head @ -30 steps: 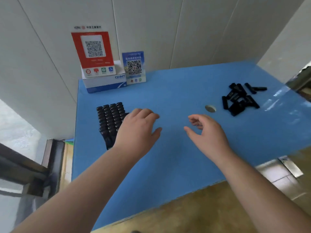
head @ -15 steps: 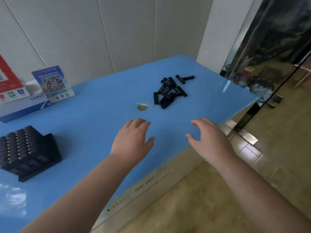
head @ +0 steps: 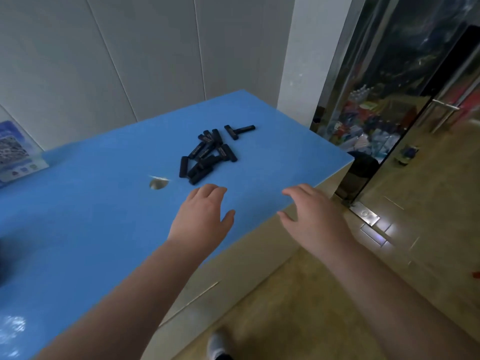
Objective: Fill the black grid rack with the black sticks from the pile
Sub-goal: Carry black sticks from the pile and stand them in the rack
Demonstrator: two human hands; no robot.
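Blue tabletop (head: 91, 216) stood against a grey panelled wall (head: 130, 61). Round metal-lined hole (head: 158, 183) sat in the tabletop. Right of the tabletop, a white pillar (head: 304, 61), then a glass door (head: 394, 100) with metal frame. Tan tiled floor (head: 298, 294) below the tabletop's edge, light glare near the door's base.

A pile of black sticks (head: 207, 154) lies on the blue table (head: 91, 216), with two more sticks (head: 239, 129) crossed just beyond it. A round metal-lined hole (head: 158, 183) sits in the tabletop left of the pile. The left hand (head: 201, 216) hovers palm down near the pile, fingers spread, empty. The right hand (head: 314, 216) hovers over the table's front edge, also spread and empty. A blue QR-code sign (head: 15, 152) stands at far left.
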